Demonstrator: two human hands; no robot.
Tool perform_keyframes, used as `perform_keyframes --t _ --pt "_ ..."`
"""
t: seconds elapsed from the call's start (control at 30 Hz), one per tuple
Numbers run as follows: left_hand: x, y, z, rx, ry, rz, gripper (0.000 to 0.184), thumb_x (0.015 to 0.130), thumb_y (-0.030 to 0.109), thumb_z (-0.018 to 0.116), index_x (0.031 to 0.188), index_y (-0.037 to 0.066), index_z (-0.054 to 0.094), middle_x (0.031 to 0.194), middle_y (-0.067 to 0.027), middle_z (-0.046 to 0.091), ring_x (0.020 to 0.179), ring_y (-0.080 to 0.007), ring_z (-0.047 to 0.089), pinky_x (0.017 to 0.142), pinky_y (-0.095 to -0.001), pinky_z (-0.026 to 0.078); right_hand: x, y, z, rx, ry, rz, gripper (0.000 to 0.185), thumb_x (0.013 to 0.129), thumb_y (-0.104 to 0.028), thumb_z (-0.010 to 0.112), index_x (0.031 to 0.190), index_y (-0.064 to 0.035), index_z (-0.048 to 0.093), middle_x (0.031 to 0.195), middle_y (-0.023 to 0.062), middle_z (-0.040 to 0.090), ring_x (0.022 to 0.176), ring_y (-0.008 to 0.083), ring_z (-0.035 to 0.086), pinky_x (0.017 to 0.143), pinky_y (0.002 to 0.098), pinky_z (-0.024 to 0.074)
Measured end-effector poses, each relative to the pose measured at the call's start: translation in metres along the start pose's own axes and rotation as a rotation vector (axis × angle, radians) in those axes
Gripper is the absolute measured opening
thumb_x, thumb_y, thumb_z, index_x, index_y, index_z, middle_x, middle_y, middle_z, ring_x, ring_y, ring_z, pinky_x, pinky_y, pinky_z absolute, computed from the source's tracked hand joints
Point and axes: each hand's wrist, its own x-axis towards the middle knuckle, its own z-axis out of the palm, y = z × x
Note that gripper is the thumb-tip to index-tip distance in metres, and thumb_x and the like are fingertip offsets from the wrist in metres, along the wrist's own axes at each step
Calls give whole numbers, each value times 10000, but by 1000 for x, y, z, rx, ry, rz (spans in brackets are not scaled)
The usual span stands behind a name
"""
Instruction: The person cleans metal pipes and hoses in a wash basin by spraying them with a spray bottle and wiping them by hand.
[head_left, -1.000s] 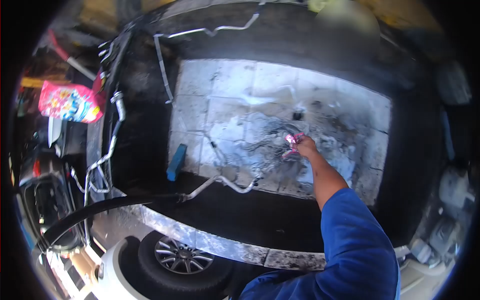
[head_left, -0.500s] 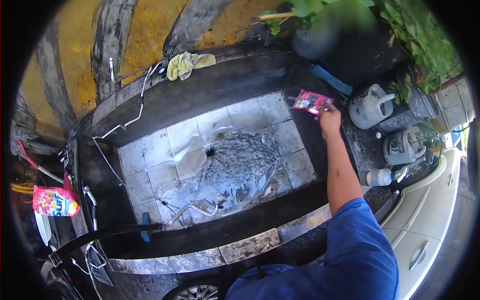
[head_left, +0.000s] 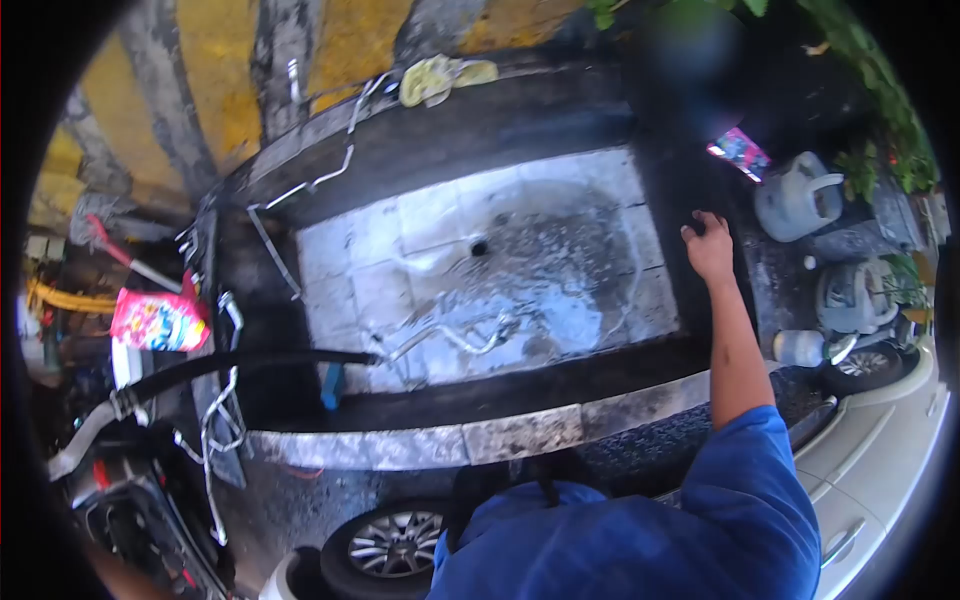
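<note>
My right hand [head_left: 710,246] reaches out over the dark right wall of the tiled basin. Its fingers are apart and nothing shows in them. Just beyond it, a small pink packet [head_left: 740,154] lies on the dark ledge, apart from the hand. Inside the basin [head_left: 375,245], shallow water ripples around a dark drain hole [head_left: 478,248]. A bent metal pipe [head_left: 455,338] rests at the near side of the water, by the end of a black hose [head_left: 270,358]. My left hand is out of view.
Jugs [head_left: 800,197] and a white bottle [head_left: 800,348] stand at right, near a pale car [head_left: 880,480]. A pink detergent bag [head_left: 160,320] sits at left. A yellow cloth [head_left: 440,80] and thin metal pipes [head_left: 350,150] lie along the back wall.
My right hand has let go of the pink packet, which now lies on the ledge, and has drawn back from it. The view has shifted, showing more of the wheel below.
</note>
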Motion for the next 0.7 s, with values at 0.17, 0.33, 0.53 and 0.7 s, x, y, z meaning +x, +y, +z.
perform_keyframes --t 0.17,0.33,0.53,0.7 --pt "71 17 -90 62 158 128 311 1043 262 412 1085 42 627 874 -110 682 806 -235 710 693 -368 545 -103 -35 58 412 -813 117 590 844 -239 775 1365 -27 595 1180 129 656 1016 247 656 886 388 537" --pt "126 21 -144 89 265 205 311 1047 261 407 1085 39 621 866 -110 680 797 -232 711 687 -360 545 -141 -97 113 690 -1066 466 752 875 -311 783 1513 -110 440 1325 94 587 1112 265 600 871 468 544" --pt "174 11 -187 103 340 276 310 1051 261 402 1086 37 615 857 -110 677 788 -230 712 680 -350 546 -157 -163 131 1000 -1181 569 588 881 -184 765 1408 -110 515 1194 95 641 1128 267 596 879 482 540" --pt "212 -12 -195 64 362 323 310 1055 260 398 1086 35 610 850 -110 675 779 -227 712 674 -343 547 -163 -190 79 1089 -689 69 363 826 42 721 1149 -62 594 1063 44 636 897 143 654 819 310 511"
